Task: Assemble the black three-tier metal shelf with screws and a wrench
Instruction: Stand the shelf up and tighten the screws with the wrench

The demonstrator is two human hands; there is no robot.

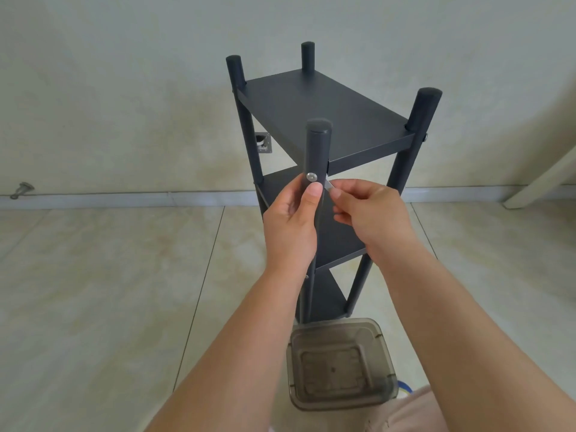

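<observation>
On the tiled floor (93, 291) by the wall stands the black shelf (327, 120), upright, three tiers between four posts. Below it, near the person's legs, sits a smoky plastic container (341, 363). Left hand (290, 226) grips the near post (316, 157) — thumb just under a silver screw (311, 176). Right hand (371, 213) pinches a small silvery wrench (328, 186) beside that post — its fingers curled around it

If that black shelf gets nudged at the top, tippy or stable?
Probably tippy: the black shelf stands tall on a narrow footprint. Likely rigid, since three tiers join four posts. The left hand gripping the near post should steady it while the right hand works the wrench.
</observation>
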